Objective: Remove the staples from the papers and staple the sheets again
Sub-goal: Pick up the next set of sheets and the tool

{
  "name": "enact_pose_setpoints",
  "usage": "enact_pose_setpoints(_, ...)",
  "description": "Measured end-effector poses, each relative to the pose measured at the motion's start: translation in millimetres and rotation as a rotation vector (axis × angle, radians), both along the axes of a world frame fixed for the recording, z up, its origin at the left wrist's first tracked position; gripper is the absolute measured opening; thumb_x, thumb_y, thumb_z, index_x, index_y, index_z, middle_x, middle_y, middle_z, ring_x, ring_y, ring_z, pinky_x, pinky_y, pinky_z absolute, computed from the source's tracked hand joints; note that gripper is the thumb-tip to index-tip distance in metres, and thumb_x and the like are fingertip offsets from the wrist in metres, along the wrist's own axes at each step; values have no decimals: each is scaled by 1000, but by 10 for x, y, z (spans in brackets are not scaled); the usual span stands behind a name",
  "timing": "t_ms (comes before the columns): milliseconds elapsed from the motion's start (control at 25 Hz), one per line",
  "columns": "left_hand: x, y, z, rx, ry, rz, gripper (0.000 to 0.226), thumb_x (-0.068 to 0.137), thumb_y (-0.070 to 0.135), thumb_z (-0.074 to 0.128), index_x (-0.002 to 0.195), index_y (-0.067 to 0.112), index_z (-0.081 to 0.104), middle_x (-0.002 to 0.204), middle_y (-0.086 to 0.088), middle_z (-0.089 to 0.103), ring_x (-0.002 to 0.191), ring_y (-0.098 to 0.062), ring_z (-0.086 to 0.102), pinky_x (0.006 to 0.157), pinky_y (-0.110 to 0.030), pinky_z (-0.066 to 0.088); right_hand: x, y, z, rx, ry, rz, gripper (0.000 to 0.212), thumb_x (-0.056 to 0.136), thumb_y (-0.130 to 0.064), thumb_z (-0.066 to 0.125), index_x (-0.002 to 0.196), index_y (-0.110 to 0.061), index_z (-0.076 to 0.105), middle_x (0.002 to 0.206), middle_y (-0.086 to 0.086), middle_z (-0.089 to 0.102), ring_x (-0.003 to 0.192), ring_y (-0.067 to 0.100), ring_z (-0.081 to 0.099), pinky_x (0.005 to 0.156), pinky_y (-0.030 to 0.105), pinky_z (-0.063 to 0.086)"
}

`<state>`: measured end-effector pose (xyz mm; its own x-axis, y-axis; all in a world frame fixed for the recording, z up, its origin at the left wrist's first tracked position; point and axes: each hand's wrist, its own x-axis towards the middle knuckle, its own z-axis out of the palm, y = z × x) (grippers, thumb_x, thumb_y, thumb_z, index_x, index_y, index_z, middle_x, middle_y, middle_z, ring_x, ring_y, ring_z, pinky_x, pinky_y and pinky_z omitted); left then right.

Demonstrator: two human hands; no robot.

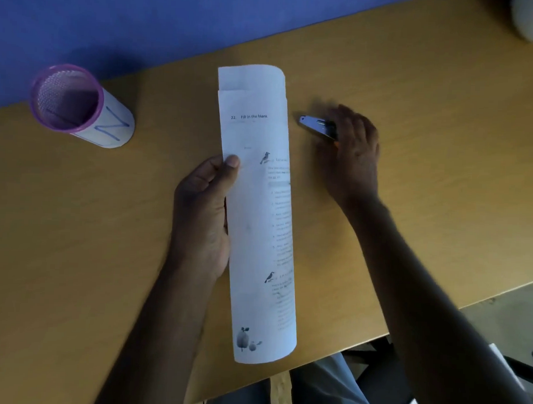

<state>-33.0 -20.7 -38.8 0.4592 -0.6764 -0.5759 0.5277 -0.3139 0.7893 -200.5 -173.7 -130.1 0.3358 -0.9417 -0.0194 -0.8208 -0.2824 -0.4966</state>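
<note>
A set of white printed papers (259, 207), folded lengthwise with the curve on the right, stands over the middle of the wooden table (76, 255). My left hand (203, 211) grips its left edge, thumb on top near the middle. To the right of the papers a small metal stapler (314, 126) lies on the table, its nose pointing left. My right hand (351, 153) is wrapped over its rear end. No staple can be made out in the sheets.
A purple mesh pen holder (78, 104) with a paper label marked "N" stands at the far left of the table. A blue wall runs behind. The table's near edge slants at the lower right, with my lap and a chair below.
</note>
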Motion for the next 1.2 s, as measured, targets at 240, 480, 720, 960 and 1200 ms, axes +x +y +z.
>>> enact_pose_setpoints(240,-169,-62,130,-124,232,19,15,99,22,64,97,21,79,103,-1,81,92,-20,78,81,-43,64,-70,-64,30,-20,-56,-146,29,98,-35,60,119,-16,64,121,8,61,115,30,53,98,43,41)
enact_pose_setpoints(480,-446,-291,274,-239,398,-13,16,95,20,63,100,13,76,103,-3,80,96,-17,74,88,-35,61,-436,162,328,-2,-447,-373,18,105,-24,57,108,-7,59,110,11,63,99,27,58,90,40,51)
enact_pose_setpoints(720,-138,-224,-298,-4,-31,156,15,102,14,62,94,12,75,94,-4,80,86,-17,72,82,-34,59,-540,347,369,-160,-563,-397,28,107,-14,43,129,2,53,125,19,59,104,24,55,88,27,45)
enact_pose_setpoints(960,-86,-104,-828,154,-192,159,26,100,19,66,79,26,82,96,4,82,91,-16,71,88,-38,57,-527,541,201,-227,-467,-320,28,103,-6,47,128,6,50,119,7,51,93,6,47,83,12,38)
enact_pose_setpoints(1200,-272,-122,-847,100,-68,159,18,102,22,64,107,15,79,114,-2,81,111,-27,75,102,-51,58,-119,952,174,88,-526,-179,22,98,-22,68,118,-16,60,97,-18,65,77,-4,62,64,7,44)
